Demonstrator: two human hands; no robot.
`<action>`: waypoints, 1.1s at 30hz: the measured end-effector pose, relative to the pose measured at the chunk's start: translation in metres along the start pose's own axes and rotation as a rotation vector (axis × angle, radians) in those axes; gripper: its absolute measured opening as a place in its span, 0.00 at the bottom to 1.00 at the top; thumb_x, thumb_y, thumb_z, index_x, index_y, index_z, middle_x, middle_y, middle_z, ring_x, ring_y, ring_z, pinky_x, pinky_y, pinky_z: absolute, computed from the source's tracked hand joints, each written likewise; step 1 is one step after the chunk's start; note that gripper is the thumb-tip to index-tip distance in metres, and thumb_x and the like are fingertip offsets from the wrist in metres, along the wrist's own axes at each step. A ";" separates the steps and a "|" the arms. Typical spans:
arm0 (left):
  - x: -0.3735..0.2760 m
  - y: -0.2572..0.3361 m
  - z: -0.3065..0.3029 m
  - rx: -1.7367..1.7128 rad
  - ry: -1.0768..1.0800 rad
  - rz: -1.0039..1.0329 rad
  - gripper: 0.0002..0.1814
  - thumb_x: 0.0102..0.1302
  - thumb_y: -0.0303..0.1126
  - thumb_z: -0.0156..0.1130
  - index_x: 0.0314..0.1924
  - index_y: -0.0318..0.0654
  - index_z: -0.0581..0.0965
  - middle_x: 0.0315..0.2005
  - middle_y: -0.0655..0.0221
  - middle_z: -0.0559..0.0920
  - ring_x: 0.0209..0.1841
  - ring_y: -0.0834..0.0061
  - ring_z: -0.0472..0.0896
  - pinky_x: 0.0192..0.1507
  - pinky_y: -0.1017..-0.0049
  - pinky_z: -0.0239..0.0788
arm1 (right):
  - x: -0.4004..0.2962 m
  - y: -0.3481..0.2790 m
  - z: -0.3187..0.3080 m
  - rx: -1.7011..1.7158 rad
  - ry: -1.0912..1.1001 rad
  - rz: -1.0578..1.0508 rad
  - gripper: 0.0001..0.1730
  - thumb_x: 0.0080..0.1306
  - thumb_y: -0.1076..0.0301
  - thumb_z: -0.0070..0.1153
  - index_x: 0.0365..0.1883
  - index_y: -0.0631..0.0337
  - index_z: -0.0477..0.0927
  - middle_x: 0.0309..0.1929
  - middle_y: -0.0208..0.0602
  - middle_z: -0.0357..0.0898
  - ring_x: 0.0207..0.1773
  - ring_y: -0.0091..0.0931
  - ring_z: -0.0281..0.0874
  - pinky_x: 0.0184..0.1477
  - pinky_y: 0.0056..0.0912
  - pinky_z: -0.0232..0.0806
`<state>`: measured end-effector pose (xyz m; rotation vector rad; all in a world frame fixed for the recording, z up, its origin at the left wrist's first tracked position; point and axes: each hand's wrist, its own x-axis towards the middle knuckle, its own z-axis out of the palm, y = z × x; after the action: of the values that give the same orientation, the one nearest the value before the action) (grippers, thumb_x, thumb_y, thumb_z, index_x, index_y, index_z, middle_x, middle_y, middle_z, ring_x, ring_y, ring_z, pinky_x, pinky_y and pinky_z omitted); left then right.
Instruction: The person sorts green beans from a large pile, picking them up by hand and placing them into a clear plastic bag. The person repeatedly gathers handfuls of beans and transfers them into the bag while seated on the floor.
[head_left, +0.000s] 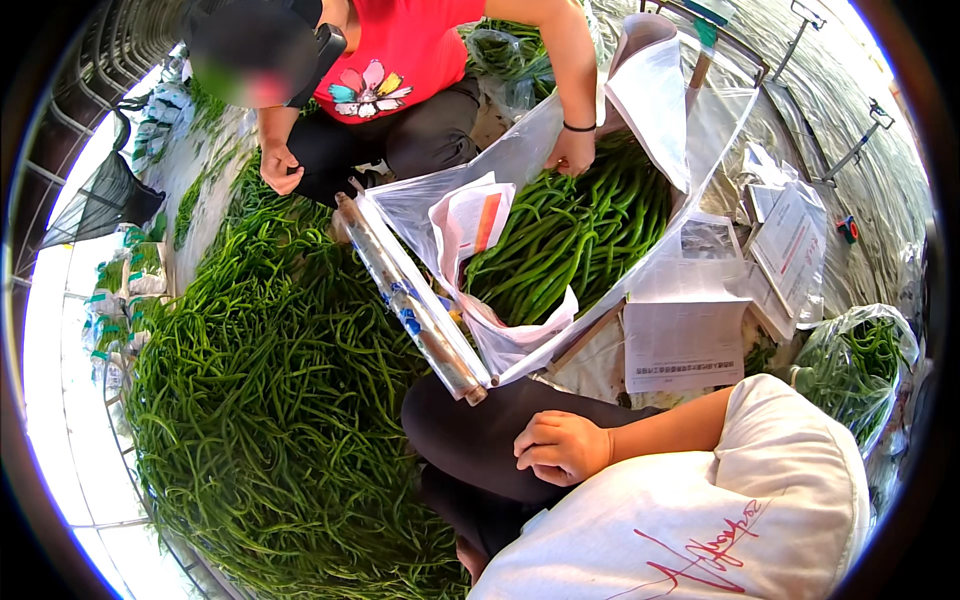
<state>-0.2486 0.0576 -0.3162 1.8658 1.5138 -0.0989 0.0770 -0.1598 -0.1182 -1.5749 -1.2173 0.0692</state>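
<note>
My right hand (564, 448) rests on my dark-trousered thigh (457, 420), its fingers curled loosely with nothing visible in them. My left hand is out of view. Ahead of my knee is a box lined with clear plastic film (420, 187) and printed paper (472, 214), filled with long green chili peppers (570, 232). Against its near left side lies a long brown pole (409, 300) with blue patches. A large heap of loose green chilies (285, 390) spreads over the ground to the left.
Opposite me a person in a red shirt (409, 45) crouches, one hand (574, 152) on the chilies in the box. Printed sheets (684, 345) and stacked papers in plastic (787, 240) lie right of the box. A clear bag of green chilies (862, 367) stands beyond my sleeve.
</note>
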 end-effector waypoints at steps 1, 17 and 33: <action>0.000 0.000 0.000 0.001 0.005 -0.001 0.13 0.65 0.30 0.49 0.48 0.32 0.69 0.37 0.55 0.76 0.38 0.61 0.74 0.39 0.65 0.68 | -0.001 0.000 0.000 -0.003 0.004 -0.004 0.12 0.50 0.79 0.61 0.34 0.55 0.77 0.41 0.31 0.76 0.39 0.31 0.75 0.42 0.35 0.71; 0.008 0.012 0.005 -0.002 0.001 -0.024 0.14 0.65 0.31 0.49 0.48 0.32 0.70 0.38 0.53 0.77 0.40 0.59 0.75 0.41 0.64 0.68 | -0.001 0.001 -0.002 0.004 0.004 0.003 0.12 0.51 0.78 0.61 0.35 0.54 0.79 0.41 0.31 0.77 0.38 0.31 0.75 0.41 0.34 0.72; -0.002 -0.004 0.002 -0.034 0.031 -0.044 0.15 0.65 0.32 0.50 0.49 0.31 0.72 0.39 0.51 0.78 0.42 0.56 0.76 0.43 0.63 0.69 | 0.002 0.001 -0.002 -0.014 -0.007 -0.024 0.12 0.50 0.79 0.60 0.33 0.54 0.79 0.39 0.29 0.77 0.37 0.29 0.76 0.39 0.32 0.71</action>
<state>-0.2523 0.0554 -0.3190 1.8155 1.5682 -0.0637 0.0796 -0.1594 -0.1170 -1.5730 -1.2445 0.0505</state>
